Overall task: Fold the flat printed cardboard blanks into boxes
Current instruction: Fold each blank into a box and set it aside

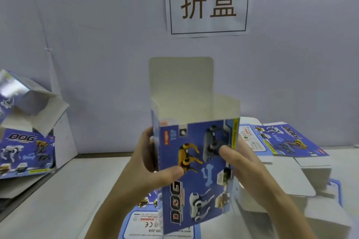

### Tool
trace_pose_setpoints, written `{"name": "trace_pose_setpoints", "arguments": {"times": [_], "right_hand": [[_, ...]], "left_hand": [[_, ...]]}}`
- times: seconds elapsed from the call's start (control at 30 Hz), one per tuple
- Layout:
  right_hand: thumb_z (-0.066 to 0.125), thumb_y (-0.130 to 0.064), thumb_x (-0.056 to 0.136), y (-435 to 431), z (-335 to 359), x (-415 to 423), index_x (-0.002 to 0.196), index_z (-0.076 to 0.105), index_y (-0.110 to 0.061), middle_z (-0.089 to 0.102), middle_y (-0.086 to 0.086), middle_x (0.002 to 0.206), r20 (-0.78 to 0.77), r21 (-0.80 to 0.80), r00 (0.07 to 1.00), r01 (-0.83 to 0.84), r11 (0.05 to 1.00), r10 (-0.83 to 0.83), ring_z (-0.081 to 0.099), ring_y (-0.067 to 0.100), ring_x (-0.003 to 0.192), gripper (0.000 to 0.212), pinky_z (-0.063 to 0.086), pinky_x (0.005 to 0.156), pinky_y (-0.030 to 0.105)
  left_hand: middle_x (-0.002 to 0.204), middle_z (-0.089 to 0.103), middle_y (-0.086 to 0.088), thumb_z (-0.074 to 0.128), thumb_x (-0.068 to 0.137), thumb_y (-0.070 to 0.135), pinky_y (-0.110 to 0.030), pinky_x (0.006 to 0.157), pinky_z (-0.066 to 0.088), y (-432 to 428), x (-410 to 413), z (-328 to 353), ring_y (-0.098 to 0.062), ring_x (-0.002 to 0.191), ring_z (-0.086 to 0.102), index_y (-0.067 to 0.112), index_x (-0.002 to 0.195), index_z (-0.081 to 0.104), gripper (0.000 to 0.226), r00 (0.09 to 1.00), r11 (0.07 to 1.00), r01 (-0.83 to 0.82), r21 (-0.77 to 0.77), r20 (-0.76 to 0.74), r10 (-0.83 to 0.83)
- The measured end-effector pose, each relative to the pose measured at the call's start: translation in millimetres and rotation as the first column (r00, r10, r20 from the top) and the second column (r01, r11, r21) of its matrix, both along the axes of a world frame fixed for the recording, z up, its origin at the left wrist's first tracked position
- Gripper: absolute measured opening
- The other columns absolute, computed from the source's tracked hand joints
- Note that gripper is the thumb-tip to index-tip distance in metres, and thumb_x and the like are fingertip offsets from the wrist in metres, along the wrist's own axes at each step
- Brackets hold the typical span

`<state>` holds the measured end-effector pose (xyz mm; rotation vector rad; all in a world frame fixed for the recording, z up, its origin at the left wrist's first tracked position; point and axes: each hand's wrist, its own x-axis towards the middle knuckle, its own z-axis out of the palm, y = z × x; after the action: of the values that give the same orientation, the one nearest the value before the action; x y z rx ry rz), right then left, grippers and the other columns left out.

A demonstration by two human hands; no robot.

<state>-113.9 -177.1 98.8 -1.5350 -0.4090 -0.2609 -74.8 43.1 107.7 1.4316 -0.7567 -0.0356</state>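
A blue printed "DOG" box (196, 163) stands opened into a tube in front of me, its top open and a white lid flap upright at the back. My left hand (155, 167) grips its left edge, thumb on the front panel. My right hand (239, 163) holds the right edge, thumb pressed on the front. A flat blank (143, 221) lies on the table under the box. More flat blanks (287, 141) are stacked at the right.
Folded boxes (25, 137) stand at the left, one with open flaps leaning on top. A white paper sign (208, 1) hangs on the grey wall behind. White blank undersides (310, 180) spread across the right side of the table.
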Motion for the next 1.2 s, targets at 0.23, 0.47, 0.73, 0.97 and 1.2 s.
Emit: {"name": "trace_pose_setpoints", "arguments": {"times": [0.23, 0.47, 0.73, 0.97, 1.2], "right_hand": [[0.076, -0.068, 0.061, 9, 10, -3, 0.124, 0.066, -0.024, 0.066, 0.009, 0.126, 0.056, 0.473, 0.967, -0.243, 0.847, 0.247, 0.063, 0.023, 0.115, 0.078, 0.054, 0.085, 0.028], [0.071, -0.041, 0.068, 4, 12, 0, 0.128, 0.057, -0.008, 0.061, 0.018, 0.126, -0.039, 0.475, 0.997, -0.046, 0.879, 0.073, 0.054, 0.037, 0.118, 0.07, 0.041, 0.092, 0.044], [0.068, -0.038, 0.066, 21, 23, -4, 0.084, 0.079, -0.018, 0.069, 0.009, 0.091, -0.089, 0.575, 0.995, 0.025, 0.818, 0.033, 0.068, 0.016, 0.076, 0.03, 0.053, 0.064, 0.024], [0.03, 0.001, 0.098, 28, 37, -7, 0.115, 0.05, -0.001, 0.043, 0.017, 0.094, -0.141, 0.405, 0.989, 0.09, 0.91, -0.035, 0.037, 0.029, 0.085, 0.026, 0.027, 0.06, 0.032], [0.047, -0.031, 0.089, 22, 22, -7, 0.1, 0.074, -0.017, 0.069, 0.007, 0.088, -0.07, 0.31, 0.998, 0.028, 0.95, -0.007, 0.064, 0.018, 0.08, 0.032, 0.051, 0.062, 0.025]], "left_hand": [[0.127, 0.063, 0.014, 0.09, 0.056, 0.028, -0.033, 0.08, 0.058, 3, 6, -3, -0.014, 0.117, 0.061, 0.052, 0.137, 0.04, 0.098, 0.997, 0.997, -0.077, 0.024, 0.007, 0.077], [0.116, 0.07, -0.008, 0.052, 0.087, 0.051, -0.028, 0.076, 0.057, -26, -4, 2, -0.02, 0.104, 0.069, 0.016, 0.133, 0.052, 0.058, 0.974, 0.976, 0.064, -0.207, -0.2, -0.106], [0.115, 0.069, -0.001, 0.069, 0.064, 0.062, -0.013, 0.064, 0.054, -34, -8, 8, -0.016, 0.098, 0.07, 0.026, 0.129, 0.056, 0.076, 0.98, 0.975, -0.055, -0.215, -0.2, 0.012], [0.088, 0.068, 0.009, 0.063, 0.079, 0.007, -0.026, 0.053, 0.051, -31, -9, -10, -0.016, 0.07, 0.065, 0.047, 0.111, 0.055, 0.052, 0.965, 0.974, -0.195, -0.119, -0.203, 0.168], [0.103, 0.069, 0.01, 0.06, 0.07, 0.036, -0.026, 0.062, 0.057, -35, -21, 5, -0.012, 0.089, 0.07, 0.043, 0.119, 0.052, 0.05, 0.963, 0.962, -0.208, -0.175, -0.207, 0.17]]}}
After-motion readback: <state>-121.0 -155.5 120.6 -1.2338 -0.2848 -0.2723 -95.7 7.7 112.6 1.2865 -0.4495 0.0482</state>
